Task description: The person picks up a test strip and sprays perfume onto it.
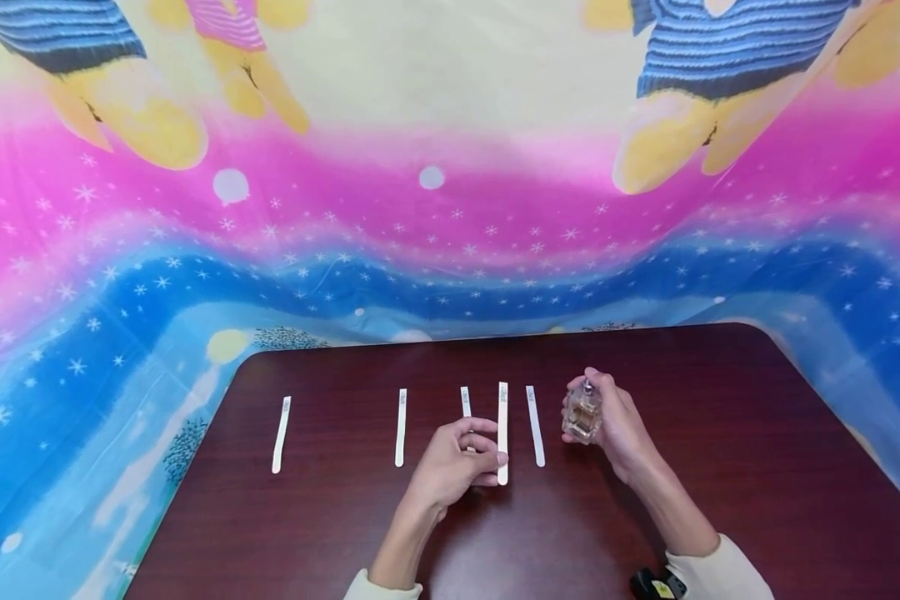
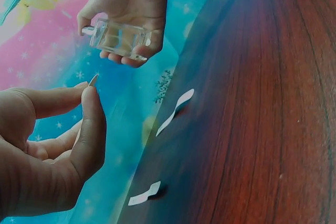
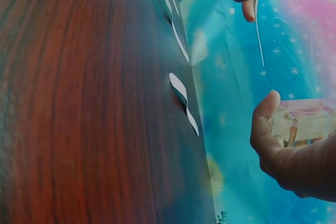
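My left hand pinches the near end of a white paper strip between thumb and fingers; in the right wrist view that strip hangs in the air, off the table. My right hand grips a small clear glass perfume bottle with pale liquid, just right of the strips, one finger on its top. In the left wrist view the bottle lies across the right hand's fingers. Other white strips lie flat on the dark wooden table; one strip is partly hidden behind my left hand.
A further strip lies apart at the table's left. A bright cartoon-print cloth in pink and blue hangs behind and around the table. The table's rounded far corners and left edge are close to the strips.
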The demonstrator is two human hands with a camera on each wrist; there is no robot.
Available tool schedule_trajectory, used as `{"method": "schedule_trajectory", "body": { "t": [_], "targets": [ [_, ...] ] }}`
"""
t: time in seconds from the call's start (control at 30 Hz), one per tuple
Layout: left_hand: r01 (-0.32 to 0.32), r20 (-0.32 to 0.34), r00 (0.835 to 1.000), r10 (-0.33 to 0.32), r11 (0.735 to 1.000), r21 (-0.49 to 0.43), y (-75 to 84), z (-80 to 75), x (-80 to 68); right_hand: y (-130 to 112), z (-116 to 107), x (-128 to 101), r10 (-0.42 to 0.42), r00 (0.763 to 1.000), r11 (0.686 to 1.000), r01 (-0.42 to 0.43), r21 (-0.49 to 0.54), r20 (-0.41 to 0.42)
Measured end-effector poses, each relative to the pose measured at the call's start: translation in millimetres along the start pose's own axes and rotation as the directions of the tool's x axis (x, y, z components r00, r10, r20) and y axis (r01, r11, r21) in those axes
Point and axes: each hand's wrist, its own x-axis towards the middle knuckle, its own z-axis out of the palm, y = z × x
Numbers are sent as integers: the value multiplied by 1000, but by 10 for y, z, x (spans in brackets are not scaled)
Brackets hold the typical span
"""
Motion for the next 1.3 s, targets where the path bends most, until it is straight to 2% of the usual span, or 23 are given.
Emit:
{"method": "schedule_trajectory", "body": {
  "t": [0.13,0.43,0.9,1.1,1.3],
  "targets": [
    [-6,0,1000,6,1000,-5,11,21,2,1,26,16,3,1000,1000,-3,-14,-1],
    [-9,15,1000,9,1000,-7,64,86,14,24,70,48,-4,1000,993,5,-114,7],
    [-11,47,999,11,1000,0,96,143,23,62,78,98,-29,999,981,34,-189,29],
    [-8,60,998,8,1000,0,87,177,18,86,147,120,-61,998,967,56,-248,-14],
    [-4,46,999,5,1000,-2,64,191,-21,140,219,130,-49,994,955,17,-296,-101]
  ]
}}
